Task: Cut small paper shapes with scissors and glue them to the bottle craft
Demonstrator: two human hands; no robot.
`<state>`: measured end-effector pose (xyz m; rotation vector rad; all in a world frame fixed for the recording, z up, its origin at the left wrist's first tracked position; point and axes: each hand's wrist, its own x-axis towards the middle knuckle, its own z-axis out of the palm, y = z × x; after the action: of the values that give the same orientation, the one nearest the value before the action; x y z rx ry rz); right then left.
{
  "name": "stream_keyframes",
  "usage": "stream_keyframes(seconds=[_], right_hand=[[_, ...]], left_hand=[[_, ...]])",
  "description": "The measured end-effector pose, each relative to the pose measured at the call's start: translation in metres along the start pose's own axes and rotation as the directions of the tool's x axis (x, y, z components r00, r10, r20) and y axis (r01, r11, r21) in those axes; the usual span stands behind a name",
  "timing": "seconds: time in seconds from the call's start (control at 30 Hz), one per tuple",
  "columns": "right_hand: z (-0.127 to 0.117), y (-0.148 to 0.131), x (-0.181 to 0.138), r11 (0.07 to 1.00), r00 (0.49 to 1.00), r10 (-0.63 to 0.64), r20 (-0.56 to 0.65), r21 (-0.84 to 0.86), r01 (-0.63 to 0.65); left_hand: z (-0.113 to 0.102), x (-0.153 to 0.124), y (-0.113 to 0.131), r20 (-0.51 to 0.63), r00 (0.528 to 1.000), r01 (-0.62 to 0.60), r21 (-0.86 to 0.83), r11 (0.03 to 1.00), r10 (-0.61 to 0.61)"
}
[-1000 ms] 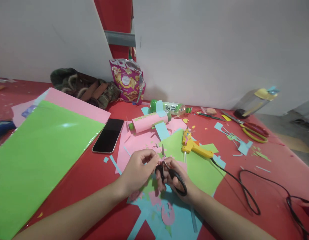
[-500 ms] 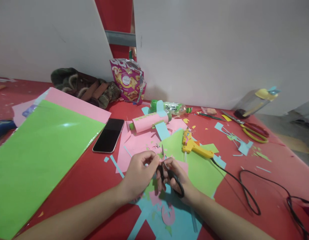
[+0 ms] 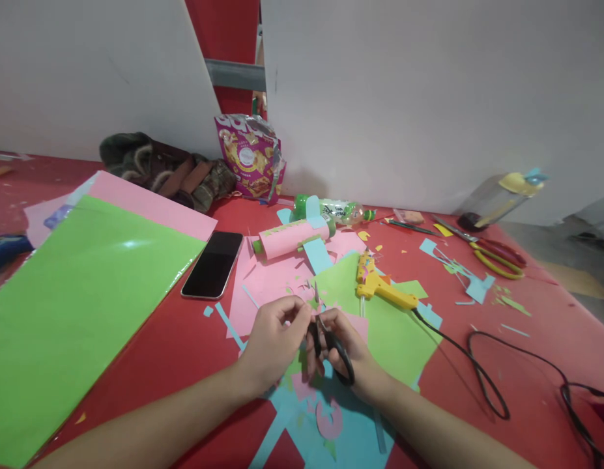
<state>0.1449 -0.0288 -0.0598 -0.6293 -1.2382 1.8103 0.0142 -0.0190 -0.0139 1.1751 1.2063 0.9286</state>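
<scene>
Black-handled scissors (image 3: 341, 358) are gripped in my right hand (image 3: 356, 348), their blades pointing up and away from me. Beside the blades, my left hand (image 3: 277, 335) is pinched closed, thumb against fingers. Whatever it holds is too small and hidden to make out. Under both hands lie light blue paper (image 3: 353, 417), pink scraps and a pink paper ring (image 3: 329, 420). Just beyond them sit a pink-wrapped roll (image 3: 292, 240) with green ends and a yellow hot glue gun (image 3: 382, 286) on green paper (image 3: 399, 345).
To the left are a phone (image 3: 214, 264) and large green sheets (image 3: 96, 280). A snack bag (image 3: 253, 159), a camouflage-patterned bag (image 3: 169, 170) and a green bottle (image 3: 348, 212) stand or lie along the wall. Large scissors (image 3: 497, 255) and the glue gun's cord (image 3: 482, 371) lie rightward.
The scissors have shifted slightly, their handles closer together and the blades nearer each other. My left hand stays almost in place, still pinched.
</scene>
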Motion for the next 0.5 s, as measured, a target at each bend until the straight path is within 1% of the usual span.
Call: stream_keyframes(seconds=[0.27,0.5], right_hand=[[0.0012,-0.0022,0.0001,1.0,1.0,0.011,-0.02,-0.022,-0.011],[0.0003,-0.0011,-0.0012,0.999,0.998,0.037,-0.046,-0.008,-0.037]], left_hand=[[0.0017,0.0016,-0.0036,-0.006,0.999,0.034,-0.063,0.997,-0.034],[-0.0004,0.0033,-0.0059,-0.051,0.998,0.027,0.007,1.0,-0.027]])
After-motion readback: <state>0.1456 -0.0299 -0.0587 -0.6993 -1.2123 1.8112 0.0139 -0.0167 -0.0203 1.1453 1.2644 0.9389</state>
